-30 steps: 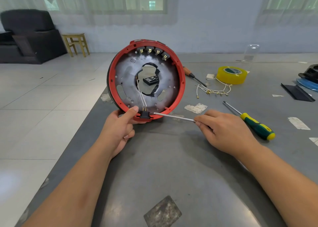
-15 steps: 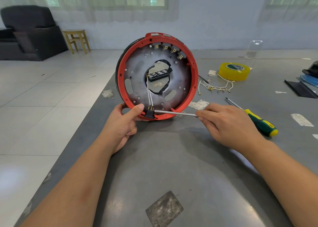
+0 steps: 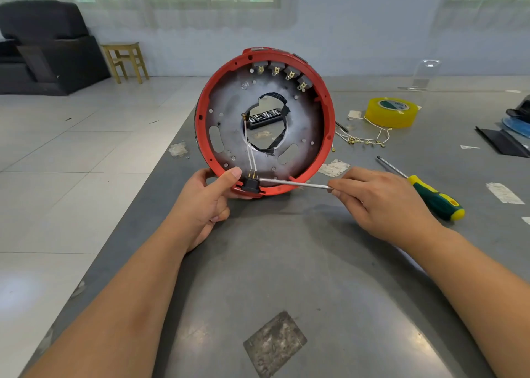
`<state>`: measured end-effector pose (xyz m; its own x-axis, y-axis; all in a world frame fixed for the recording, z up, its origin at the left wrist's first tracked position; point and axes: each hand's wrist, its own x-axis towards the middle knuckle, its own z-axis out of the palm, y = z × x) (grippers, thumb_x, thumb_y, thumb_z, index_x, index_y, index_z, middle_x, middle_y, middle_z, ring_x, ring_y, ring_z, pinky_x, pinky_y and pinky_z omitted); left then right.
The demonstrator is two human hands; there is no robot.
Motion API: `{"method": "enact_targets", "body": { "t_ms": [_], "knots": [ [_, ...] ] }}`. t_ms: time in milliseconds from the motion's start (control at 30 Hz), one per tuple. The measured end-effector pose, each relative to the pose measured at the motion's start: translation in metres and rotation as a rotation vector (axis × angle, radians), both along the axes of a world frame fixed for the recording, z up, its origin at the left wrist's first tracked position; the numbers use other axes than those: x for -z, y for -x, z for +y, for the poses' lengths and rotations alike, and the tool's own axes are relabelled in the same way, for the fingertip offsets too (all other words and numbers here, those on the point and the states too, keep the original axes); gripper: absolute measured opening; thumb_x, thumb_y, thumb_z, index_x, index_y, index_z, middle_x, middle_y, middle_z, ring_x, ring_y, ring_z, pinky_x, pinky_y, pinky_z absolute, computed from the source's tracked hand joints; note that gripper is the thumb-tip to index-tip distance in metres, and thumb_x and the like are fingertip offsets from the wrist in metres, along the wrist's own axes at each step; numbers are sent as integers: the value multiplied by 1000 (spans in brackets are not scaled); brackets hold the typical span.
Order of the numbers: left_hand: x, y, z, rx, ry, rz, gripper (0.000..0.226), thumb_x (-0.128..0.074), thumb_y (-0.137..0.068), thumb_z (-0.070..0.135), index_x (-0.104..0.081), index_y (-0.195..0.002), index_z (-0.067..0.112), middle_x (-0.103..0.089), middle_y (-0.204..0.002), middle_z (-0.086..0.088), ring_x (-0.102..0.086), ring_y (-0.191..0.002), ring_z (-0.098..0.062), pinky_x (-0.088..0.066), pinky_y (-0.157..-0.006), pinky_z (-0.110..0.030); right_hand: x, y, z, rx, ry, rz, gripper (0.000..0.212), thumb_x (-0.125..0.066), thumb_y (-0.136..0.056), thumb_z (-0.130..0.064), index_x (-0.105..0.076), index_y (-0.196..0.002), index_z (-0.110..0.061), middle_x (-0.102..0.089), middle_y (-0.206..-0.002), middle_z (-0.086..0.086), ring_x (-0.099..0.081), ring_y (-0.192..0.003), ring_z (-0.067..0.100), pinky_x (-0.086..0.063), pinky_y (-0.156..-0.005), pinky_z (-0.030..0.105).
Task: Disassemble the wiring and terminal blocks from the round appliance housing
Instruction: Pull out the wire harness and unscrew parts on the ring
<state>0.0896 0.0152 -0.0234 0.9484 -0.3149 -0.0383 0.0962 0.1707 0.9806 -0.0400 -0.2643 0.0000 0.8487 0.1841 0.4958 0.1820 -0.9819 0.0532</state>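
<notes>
1. Left hand point(image 3: 206, 202): gripping lower rim of round housing point(image 3: 265, 122), thumb beside black terminal block point(image 3: 250, 185).
2. Right hand point(image 3: 381, 202): fingertips pinching metal shaft point(image 3: 292, 183), tip at block.
3. Housing: upright on grey table point(image 3: 286, 263); inside, white wires point(image 3: 250, 154), four terminal blocks point(image 3: 282, 72) along upper rim.
4. Beyond: green-yellow screwdriver point(image 3: 430, 197), loose wires point(image 3: 364, 138), yellow tape roll point(image 3: 391, 111).

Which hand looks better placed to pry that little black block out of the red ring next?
The right hand, probably: it grips the metal tool, whose tip already meets the black block. The left hand is busy steadying the red housing.
</notes>
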Motion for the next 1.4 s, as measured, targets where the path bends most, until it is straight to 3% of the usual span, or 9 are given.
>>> {"method": "enact_targets", "body": {
  "t_ms": [233, 367, 533, 667, 833, 1033, 1100, 1167, 1400],
  "knots": [
    [1, -1, 0, -14, 55, 11, 44, -70, -97, 27, -48, -125, 2, -66, -85, -23, -29, -33, -7, -24, -39, -23, 6, 0, 10, 41, -84, 29, 28, -51, -103, -34, -74, -118, -27, -69, -102, -2, -67, -90, 30, -53, -65, 39],
    [0, -1, 0, -12, 75, 16, 36, -69, -99, 28, -51, -117, 4, -63, -106, -39, -28, -34, -8, -19, -42, -25, 11, 0, 16, 64, -173, 37, 28, -50, -104, -34, -73, -117, -28, -67, -100, -3, -65, -88, 30, -53, -66, 43],
    [0, -3, 1, 6, 105, 35, 25, -65, -102, 31, -57, -108, 8, -76, -102, -30, -22, -33, -7, -22, -42, -22, 13, -3, 26, 45, -255, 33, 26, -51, -104, -32, -74, -117, -26, -63, -92, -4, -62, -83, 28, -51, -63, 41],
    [0, -4, 1, -7, 123, 41, 26, -66, -101, 31, -57, -109, 8, -76, -102, -29, -27, -32, -5, -24, -40, -21, 7, -4, 22, 58, -178, 11, 29, -49, -104, -36, -73, -119, -29, -67, -99, -3, -64, -84, 29, -53, -61, 41],
    [3, -4, -1, -44, 110, 24, 39, -73, -97, 28, -48, -120, 7, -76, -108, -23, -32, -37, -10, -25, -40, -22, 5, -1, 12, 69, -99, -30, 25, -52, -103, -34, -75, -114, -30, -70, -101, -5, -66, -80, 31, -53, -56, 40],
    [1, 3, -5, -126, 90, -25, 62, -81, -90, 19, -39, -133, 9, -77, -105, -24, -69, -64, -19, -22, -47, -29, 6, 0, 12, 62, -91, -34, 26, -51, -103, -36, -74, -115, -32, -70, -100, -6, -67, -80, 29, -54, -57, 39],
    [2, 4, -6, -135, 85, -35, 66, -84, -88, 19, -38, -135, 10, -73, -96, -20, -51, -49, -16, -21, -49, -31, 7, -1, 13, 71, -77, -20, 28, -48, -103, -39, -73, -116, -34, -69, -100, -7, -67, -81, 28, -54, -57, 39],
    [3, 3, -6, -130, 76, -36, 65, -85, -86, 20, -40, -133, 14, -62, -91, -20, -28, -47, -15, -20, -53, -35, 7, -2, 13, 83, -60, -14, 30, -45, -103, -41, -72, -116, -35, -69, -99, -8, -66, -80, 26, -54, -56, 37],
    [9, -3, -4, -119, 74, -47, 71, -93, -76, 26, -42, -126, 22, -48, -70, -8, -21, -48, -15, -22, -49, -32, 5, 1, 13, 100, -44, -32, 28, -49, -102, -37, -75, -112, -32, -70, -94, -7, -66, -76, 26, -51, -53, 33]
  ]
}}
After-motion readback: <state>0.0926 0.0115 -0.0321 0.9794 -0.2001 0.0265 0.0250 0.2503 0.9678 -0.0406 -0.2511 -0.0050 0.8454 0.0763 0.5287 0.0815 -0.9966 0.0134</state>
